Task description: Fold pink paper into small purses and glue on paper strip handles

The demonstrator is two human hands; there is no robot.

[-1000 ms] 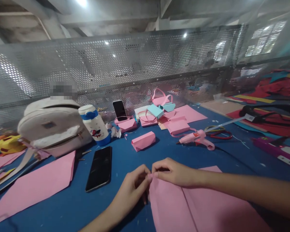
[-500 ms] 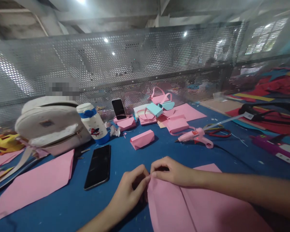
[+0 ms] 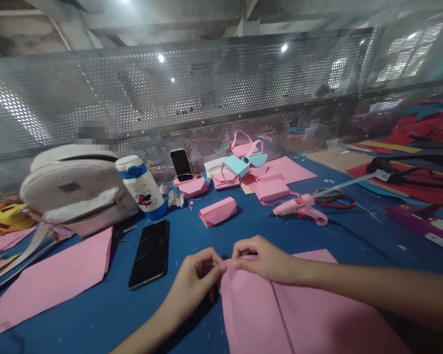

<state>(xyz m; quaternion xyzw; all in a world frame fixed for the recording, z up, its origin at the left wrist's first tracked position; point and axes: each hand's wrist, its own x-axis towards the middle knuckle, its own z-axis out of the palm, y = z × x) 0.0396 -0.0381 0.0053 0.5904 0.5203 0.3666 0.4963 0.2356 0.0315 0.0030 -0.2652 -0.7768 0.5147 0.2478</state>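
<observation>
A large pink paper sheet (image 3: 251,314) with a folded edge lies before me on the blue table. Its upper left corner is pinched by my left hand (image 3: 194,275), thumb against fingers. Close beside it, my right hand (image 3: 264,258) grips the top edge, its thumb on the paper and its fingers curled over. Another pink sheet (image 3: 317,255) shows beneath my right forearm. Beyond the hands sits a small folded pink paper box (image 3: 217,211). To its right a pink glue gun (image 3: 299,209) lies on its side with a clear glue stick in its back.
Left of my hands lie a black phone (image 3: 149,253) and stacked pink paper (image 3: 55,280). A white bottle (image 3: 142,189) and a white backpack (image 3: 79,189) stand behind. Small paper bags (image 3: 271,187), scissors (image 3: 335,201) and a purple device (image 3: 424,223) lie farther back and right.
My left hand has shifted slightly left and up, with the paper's corner in its pinch. The sheet's left edge has moved a little left. My right hand stays nearly in place.
</observation>
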